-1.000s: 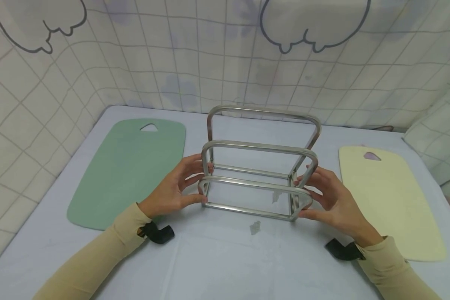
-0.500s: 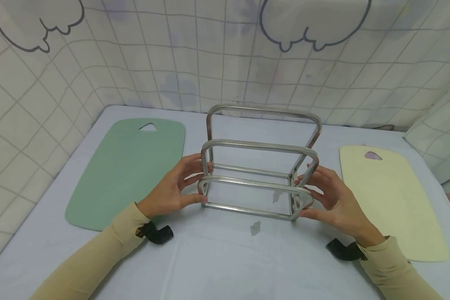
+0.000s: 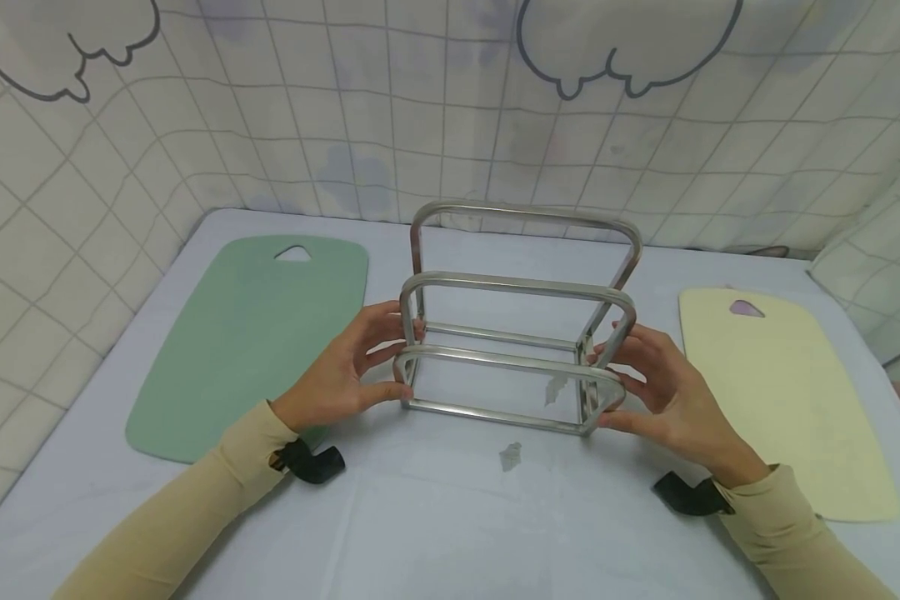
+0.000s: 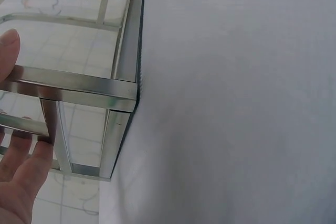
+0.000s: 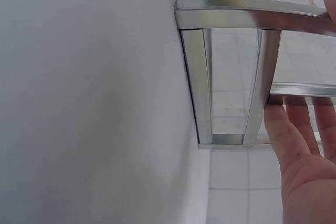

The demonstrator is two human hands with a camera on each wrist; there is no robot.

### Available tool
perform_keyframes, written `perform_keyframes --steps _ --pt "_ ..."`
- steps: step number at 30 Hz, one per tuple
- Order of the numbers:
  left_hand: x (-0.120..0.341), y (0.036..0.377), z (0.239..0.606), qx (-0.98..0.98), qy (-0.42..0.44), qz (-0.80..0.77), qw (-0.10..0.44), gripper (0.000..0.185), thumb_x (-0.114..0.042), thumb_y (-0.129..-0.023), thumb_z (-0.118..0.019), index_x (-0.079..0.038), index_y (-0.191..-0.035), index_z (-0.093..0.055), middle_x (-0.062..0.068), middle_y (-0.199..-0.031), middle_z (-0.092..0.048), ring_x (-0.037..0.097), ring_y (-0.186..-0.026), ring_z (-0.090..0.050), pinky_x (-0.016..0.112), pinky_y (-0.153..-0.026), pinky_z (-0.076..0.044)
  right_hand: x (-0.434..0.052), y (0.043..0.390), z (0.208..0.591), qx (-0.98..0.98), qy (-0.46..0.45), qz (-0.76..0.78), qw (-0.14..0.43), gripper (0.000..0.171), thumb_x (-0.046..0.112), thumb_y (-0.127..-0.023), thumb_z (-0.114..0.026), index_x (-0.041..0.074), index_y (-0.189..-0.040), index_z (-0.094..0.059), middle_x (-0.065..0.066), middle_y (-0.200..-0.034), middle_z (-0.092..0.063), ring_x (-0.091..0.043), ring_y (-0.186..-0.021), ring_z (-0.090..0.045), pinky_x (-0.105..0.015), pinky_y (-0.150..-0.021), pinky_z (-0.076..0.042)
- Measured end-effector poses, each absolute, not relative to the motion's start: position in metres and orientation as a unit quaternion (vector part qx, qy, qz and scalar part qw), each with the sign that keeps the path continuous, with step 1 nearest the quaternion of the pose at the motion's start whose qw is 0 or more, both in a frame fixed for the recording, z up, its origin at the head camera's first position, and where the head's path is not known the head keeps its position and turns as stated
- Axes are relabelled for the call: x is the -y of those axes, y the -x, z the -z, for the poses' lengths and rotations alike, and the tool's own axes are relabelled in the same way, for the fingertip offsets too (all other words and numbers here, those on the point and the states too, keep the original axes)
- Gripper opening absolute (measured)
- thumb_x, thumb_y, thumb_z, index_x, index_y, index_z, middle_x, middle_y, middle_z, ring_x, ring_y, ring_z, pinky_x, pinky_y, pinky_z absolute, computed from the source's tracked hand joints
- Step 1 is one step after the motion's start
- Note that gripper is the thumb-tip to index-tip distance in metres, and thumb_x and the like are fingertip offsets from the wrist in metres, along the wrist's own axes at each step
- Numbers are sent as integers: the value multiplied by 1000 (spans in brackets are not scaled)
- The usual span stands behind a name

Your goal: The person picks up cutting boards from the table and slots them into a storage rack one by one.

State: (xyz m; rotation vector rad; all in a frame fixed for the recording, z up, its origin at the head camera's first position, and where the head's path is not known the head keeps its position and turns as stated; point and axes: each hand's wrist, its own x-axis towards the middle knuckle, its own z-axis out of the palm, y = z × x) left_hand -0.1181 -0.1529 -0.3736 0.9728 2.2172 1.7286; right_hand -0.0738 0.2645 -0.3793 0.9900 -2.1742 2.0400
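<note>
**Two hands steady a steel rack**

A flat green plastic cutting board (image 3: 251,342) lies leftmost. The left hand (image 3: 345,375) and right hand (image 3: 663,392) each curl a grip round the ends of the three-looped stainless-steel rack (image 3: 513,333), mid-bench (image 3: 450,517). A pale yellow cutting board (image 3: 783,392) lies rightmost.

Your head camera looks forward and down over the whole table (image 3: 450,517). Both wrist cameras sit close, facing inward from opposite ends of the metal rack (image 3: 513,333), which all views share.
</note>
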Motion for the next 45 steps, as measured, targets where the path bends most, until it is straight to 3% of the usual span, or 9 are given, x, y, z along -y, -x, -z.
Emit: perform_keyframes --steps 18,27,45 --pt "153 122 372 -746 -325 -575 83 96 5 -80 -84 -6 -157 -29 23 -149 -53 24 -141 -52 37 -119 -44 -263 81 381 666 -334 -667 4 104 -38 -61 -72 -13 -152 -27 -20 -137 -61 -22 -131 -58 -25 -108 -52" --pt "152 124 372 -749 -318 -575 84 97 6 -79 -85 -8 -157 -29 24 -151 -52 33 -141 -54 32 -118 -45 -264 83 381 674 -325 -663 3 106 -38 -61 -72 -12 -153 -27 -19 -137 -61 -21 -130 -59 -23 -106 -53" --pt "153 130 373 -751 -308 -577 91 97 3 -80 -85 -13 -158 -30 22 -152 -52 33 -141 -54 32 -118 -45 -263 87 380 689 -309 -656 -1 105 -36 -62 -73 -9 -154 -28 -16 -137 -62 -20 -128 -61 -22 -106 -53"
